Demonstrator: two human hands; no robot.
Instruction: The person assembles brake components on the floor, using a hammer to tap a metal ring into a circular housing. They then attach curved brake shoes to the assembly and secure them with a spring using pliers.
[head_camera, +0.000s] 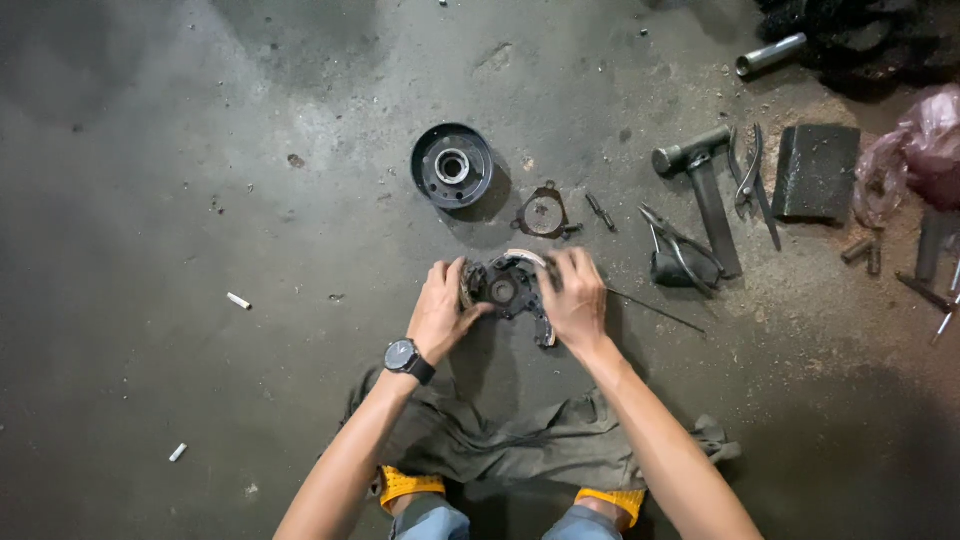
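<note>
Both hands, left hand (440, 308), right hand (577, 298), gripping clutch assembly (505, 288)

Both forearms reach forward from the bottom edge and converge toward the middle. The left hand (440, 308) has its back up, fingers curled and thumb pointing inward, a dark watch on the wrist. The right hand (578, 300) mirrors it, knuckles up, fingers bent downward.
</note>
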